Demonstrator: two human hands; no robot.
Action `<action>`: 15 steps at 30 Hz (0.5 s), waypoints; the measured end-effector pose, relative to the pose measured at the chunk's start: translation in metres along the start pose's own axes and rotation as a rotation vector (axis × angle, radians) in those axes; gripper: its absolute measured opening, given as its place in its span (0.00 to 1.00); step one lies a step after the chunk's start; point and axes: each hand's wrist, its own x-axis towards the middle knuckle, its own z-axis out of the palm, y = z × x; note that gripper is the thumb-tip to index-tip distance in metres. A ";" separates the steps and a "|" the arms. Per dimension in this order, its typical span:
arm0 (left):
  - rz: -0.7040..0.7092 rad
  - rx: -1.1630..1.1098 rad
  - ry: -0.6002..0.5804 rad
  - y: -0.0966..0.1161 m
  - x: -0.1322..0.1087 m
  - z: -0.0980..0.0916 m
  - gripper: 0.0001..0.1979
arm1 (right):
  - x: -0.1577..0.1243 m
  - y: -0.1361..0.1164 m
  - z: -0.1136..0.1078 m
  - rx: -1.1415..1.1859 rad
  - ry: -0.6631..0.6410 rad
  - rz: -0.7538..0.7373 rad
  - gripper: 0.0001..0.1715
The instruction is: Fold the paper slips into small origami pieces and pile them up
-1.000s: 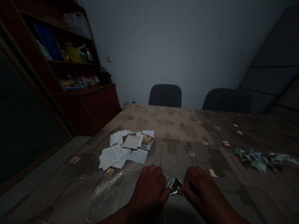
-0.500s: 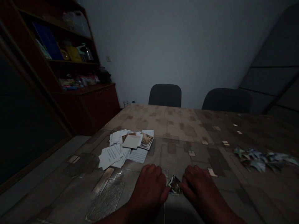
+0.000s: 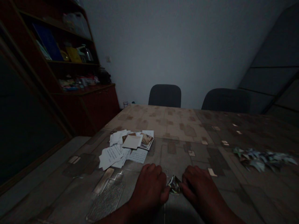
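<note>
A small folded piece of printed paper (image 3: 174,185) is held low over the table, between my two hands. My left hand (image 3: 150,185) pinches its left edge between thumb and curled fingers. On the other side, my right hand (image 3: 198,183) grips the right edge the same way. The paper has dark and pale patches and pointed folds; its exact shape is hard to make out in the dim light. Beyond my left hand lies a loose pile of square paper sheets (image 3: 132,141), some with print. A cluster of folded paper pieces (image 3: 263,158) rests far to the right.
The table (image 3: 168,121) wears a patterned brown cloth. Two dark chairs (image 3: 164,95) stand along its far side, before a pale wall. A red-brown cabinet (image 3: 100,104) with loaded shelves rises at the left, and a glass (image 3: 125,104) shows near the table's far left corner.
Both hands stay almost in place, still pinching the folded paper. The paper's folds have shifted slightly between the fingers. The sheets and the folded cluster have not moved.
</note>
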 end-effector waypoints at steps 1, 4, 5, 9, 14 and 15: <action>-0.003 -0.008 0.010 0.000 0.000 0.000 0.01 | -0.001 0.001 0.001 0.002 0.020 -0.006 0.09; 0.047 -0.039 0.054 -0.001 0.001 0.003 0.04 | -0.002 0.004 0.003 0.010 0.069 -0.019 0.11; 0.089 -0.043 0.071 -0.002 0.001 0.005 0.06 | -0.002 0.005 0.004 0.020 0.074 -0.028 0.10; 0.281 -0.041 0.163 -0.004 0.001 0.016 0.08 | -0.003 0.009 0.006 0.077 0.070 -0.045 0.09; 0.305 -0.122 0.170 -0.003 0.002 0.025 0.04 | -0.002 0.022 -0.004 0.164 0.035 -0.012 0.09; 0.303 -0.124 0.166 -0.003 0.002 0.025 0.04 | -0.003 0.025 -0.009 0.194 0.009 -0.018 0.09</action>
